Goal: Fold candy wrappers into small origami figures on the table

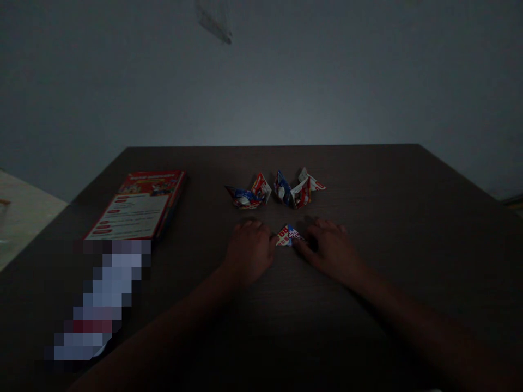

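Observation:
A small folded paper triangle (288,236), printed in red, white and blue, lies on the dark table in front of me. My left hand (251,251) is at its left corner, thumb against the paper and fingers curled. At the right corner, my right hand (330,247) has its thumb and fingers closed in on the paper's edge. Dim light makes the exact finger contact hard to see. Just beyond my hands stand two folded paper boats, a left one (250,197) and a right one (295,195), made of similar printed paper.
On the left of the dark wooden table (376,179) lies a stack of printed leaflets (134,209) with red borders. Nearer to me, a pale blurred-out item (110,288) lies beside my left forearm. A grey wall (327,71) rises behind the table's far edge.

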`<move>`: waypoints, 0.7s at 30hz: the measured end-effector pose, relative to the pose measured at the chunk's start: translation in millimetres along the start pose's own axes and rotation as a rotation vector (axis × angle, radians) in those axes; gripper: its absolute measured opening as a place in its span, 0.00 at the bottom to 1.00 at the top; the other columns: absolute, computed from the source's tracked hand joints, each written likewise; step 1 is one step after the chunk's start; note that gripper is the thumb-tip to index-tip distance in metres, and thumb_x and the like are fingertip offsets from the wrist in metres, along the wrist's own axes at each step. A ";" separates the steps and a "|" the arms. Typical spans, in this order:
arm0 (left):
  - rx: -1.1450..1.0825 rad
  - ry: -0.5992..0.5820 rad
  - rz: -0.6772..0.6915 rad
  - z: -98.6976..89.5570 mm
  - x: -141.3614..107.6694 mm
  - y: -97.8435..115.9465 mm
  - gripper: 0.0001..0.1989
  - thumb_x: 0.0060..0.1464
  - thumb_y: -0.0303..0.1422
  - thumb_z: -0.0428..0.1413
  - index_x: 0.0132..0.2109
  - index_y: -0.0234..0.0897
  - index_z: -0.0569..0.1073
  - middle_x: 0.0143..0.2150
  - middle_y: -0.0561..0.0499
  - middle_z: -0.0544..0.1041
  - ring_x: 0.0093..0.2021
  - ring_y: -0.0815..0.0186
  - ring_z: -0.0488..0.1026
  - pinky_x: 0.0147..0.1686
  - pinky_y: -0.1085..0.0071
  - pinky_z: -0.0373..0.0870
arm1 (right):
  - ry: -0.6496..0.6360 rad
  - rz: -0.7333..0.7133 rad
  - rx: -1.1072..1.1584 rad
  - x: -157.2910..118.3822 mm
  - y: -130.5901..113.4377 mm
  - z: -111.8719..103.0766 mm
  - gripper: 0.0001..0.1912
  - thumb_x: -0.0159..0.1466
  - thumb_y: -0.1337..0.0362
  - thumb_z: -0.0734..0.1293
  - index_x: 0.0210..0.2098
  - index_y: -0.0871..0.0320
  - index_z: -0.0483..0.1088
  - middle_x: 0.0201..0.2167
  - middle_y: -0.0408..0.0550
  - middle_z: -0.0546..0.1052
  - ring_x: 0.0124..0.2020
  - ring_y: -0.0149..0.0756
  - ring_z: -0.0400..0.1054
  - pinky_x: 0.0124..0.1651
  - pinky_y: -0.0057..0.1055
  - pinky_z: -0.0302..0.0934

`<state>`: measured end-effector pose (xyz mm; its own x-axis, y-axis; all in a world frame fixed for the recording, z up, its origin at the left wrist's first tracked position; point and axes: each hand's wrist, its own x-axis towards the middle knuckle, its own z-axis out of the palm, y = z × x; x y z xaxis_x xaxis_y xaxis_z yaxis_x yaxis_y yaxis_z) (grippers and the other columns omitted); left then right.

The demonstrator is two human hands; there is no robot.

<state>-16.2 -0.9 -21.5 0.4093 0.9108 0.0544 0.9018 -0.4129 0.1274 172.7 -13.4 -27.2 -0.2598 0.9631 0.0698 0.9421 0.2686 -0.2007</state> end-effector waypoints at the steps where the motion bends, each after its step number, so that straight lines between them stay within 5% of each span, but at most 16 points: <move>1: 0.000 -0.007 -0.005 -0.2 0.2 0.2 0.14 0.60 0.37 0.46 0.36 0.34 0.72 0.39 0.44 0.74 0.42 0.57 0.69 0.38 0.62 0.63 | 0.005 0.001 -0.005 -0.1 -0.2 0.4 0.18 0.63 0.51 0.58 0.30 0.58 0.69 0.34 0.51 0.71 0.39 0.44 0.64 0.38 0.37 0.50; 16: 0.009 -0.013 0.003 -2.9 0.7 1.0 0.15 0.60 0.38 0.45 0.36 0.34 0.73 0.39 0.43 0.74 0.41 0.58 0.69 0.38 0.62 0.63 | 0.032 0.040 -0.072 0.5 -5.9 1.7 0.20 0.62 0.48 0.58 0.32 0.57 0.70 0.35 0.53 0.73 0.39 0.47 0.65 0.39 0.40 0.52; 21: -0.004 0.011 0.003 -3.0 0.5 3.0 0.20 0.59 0.45 0.45 0.35 0.34 0.73 0.37 0.43 0.74 0.40 0.57 0.70 0.37 0.61 0.64 | 0.043 0.028 -0.069 0.3 -6.0 0.7 0.20 0.62 0.48 0.58 0.33 0.57 0.71 0.37 0.54 0.73 0.40 0.47 0.65 0.39 0.40 0.53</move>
<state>-13.7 -1.7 -18.2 0.4100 0.9097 0.0655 0.9002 -0.4152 0.1314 166.9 -14.7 -26.6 -0.2250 0.9685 0.1068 0.9617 0.2384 -0.1356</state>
